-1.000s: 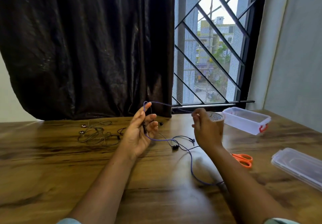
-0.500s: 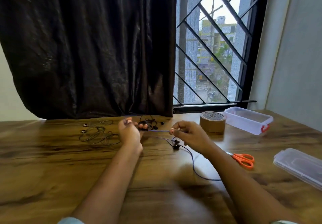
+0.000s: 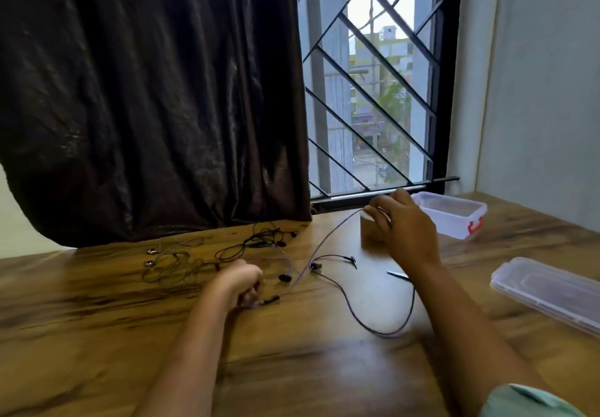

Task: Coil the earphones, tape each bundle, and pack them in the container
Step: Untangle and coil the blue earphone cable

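Head view: a wooden table by a window. The left hand is closed low on one end of a purple earphone cord. The right hand pinches the cord higher, near the tape roll. Between them the cord runs taut, slanting up to the right; its slack trails on the table. Pulling further could likely snag the loose earphones nearby. The container sits open behind.

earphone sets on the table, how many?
3. Purple earphones stretched between both hands; black earphones by the curtain; a thin tangled set far left. Overlapping cords could hide more.
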`<state>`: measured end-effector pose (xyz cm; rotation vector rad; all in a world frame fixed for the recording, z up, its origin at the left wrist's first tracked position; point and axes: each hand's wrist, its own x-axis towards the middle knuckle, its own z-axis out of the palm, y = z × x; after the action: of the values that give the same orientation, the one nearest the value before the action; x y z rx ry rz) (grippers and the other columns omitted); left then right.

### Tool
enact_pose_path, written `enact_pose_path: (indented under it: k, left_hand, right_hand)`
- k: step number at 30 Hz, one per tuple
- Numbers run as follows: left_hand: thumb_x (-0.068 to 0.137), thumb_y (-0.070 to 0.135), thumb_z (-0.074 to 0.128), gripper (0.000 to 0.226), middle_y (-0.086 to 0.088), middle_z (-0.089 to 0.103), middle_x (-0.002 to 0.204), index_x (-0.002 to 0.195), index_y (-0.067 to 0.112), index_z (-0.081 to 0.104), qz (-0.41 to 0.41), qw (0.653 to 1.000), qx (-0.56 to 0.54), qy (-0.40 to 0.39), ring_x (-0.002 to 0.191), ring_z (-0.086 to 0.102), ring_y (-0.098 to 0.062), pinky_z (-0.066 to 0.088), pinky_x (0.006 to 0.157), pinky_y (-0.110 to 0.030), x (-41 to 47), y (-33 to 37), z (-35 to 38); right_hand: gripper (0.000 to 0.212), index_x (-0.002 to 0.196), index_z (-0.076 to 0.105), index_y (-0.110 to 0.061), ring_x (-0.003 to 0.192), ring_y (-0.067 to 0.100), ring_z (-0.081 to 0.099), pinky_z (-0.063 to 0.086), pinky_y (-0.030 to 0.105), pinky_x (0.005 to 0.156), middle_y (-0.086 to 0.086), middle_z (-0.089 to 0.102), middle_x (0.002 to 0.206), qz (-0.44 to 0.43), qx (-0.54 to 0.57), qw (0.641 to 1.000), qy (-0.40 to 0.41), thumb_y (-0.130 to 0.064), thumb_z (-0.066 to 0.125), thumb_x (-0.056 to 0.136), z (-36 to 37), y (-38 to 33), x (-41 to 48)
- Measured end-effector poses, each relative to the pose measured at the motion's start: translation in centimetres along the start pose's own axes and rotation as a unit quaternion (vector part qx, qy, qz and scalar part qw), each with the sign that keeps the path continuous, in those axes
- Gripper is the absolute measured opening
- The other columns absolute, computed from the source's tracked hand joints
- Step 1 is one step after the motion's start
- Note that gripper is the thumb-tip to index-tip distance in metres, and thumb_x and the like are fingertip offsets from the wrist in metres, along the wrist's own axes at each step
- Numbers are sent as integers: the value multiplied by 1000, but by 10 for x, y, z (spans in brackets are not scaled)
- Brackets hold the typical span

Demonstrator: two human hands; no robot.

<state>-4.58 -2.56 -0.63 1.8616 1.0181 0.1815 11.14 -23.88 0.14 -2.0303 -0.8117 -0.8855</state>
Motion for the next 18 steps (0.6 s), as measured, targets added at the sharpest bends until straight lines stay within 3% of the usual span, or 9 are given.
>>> enact_pose_path:
  k: [1,3,5,7,10,12,13,16,18]
  left_hand:
    - [88,4,49,25,-8,55,77,114,3,48,3,999,51,-8,52,49,-13,39,37,-19,-2,2,5]
    - [80,13,59,67,-13,56,118,140,11,31,32,982,180,43,95,62,-24,56,72,-30,-2,4,12]
    - [76,31,66,93,-10,27,151,150,18,11,84,937,312,135,133,37,-30,42,102,-39,-4,6,13]
    - [77,41,67,107,-5,6,158,151,23,-9,147,925,326,130,142,18,-31,31,108,-44,-11,10,12]
    - [75,23,65,107,3,-1,158,146,44,-12,269,946,150,-103,143,10,-21,42,103,-33,-25,15,9]
    - [62,10,63,105,12,14,155,144,49,11,307,912,-27,-270,141,16,-8,47,84,-15,-40,16,5]
    - [54,11,63,103,14,23,152,142,47,23,329,890,-100,-300,139,22,-5,43,84,-13,-42,17,3]
    - [74,7,57,65,15,44,138,131,36,44,384,862,-270,-189,131,35,-4,32,92,-13,-34,20,7]
    - [91,-2,50,49,17,51,126,123,35,50,413,878,-238,-47,124,43,-3,38,87,-7,-32,23,18]
  right_hand:
    - [17,89,69,-18,73,22,59,31,25,59,0,55,90,-11,9,1000,10,-32,60,91,1,-3,0]
    - [15,87,68,-22,70,21,61,31,24,57,-1,60,84,-28,19,999,26,-35,61,91,2,-8,-1]
    - [18,86,67,-27,68,19,63,33,24,55,-4,66,79,-61,11,997,35,-41,56,92,5,-14,-2]
    - [29,87,64,-26,67,19,64,43,27,54,-4,68,77,-89,11,996,25,-49,46,92,9,-19,-2]
    - [35,87,63,-24,66,20,64,51,35,58,-2,68,75,-100,42,994,-1,-50,41,92,14,-19,0]
    - [16,89,62,-21,64,20,64,52,37,60,-3,67,75,-92,77,993,-5,-33,52,92,16,-15,1]
    - [5,89,61,-20,63,19,65,52,37,61,-4,66,75,-86,100,991,-12,-20,56,90,18,-14,2]
    - [17,89,60,-19,67,9,65,52,31,66,-11,60,71,-77,188,979,-29,-2,56,88,19,-21,0]
    - [17,89,58,-20,65,7,64,53,22,65,-12,62,70,-52,322,944,-58,-5,53,94,20,-38,-5]
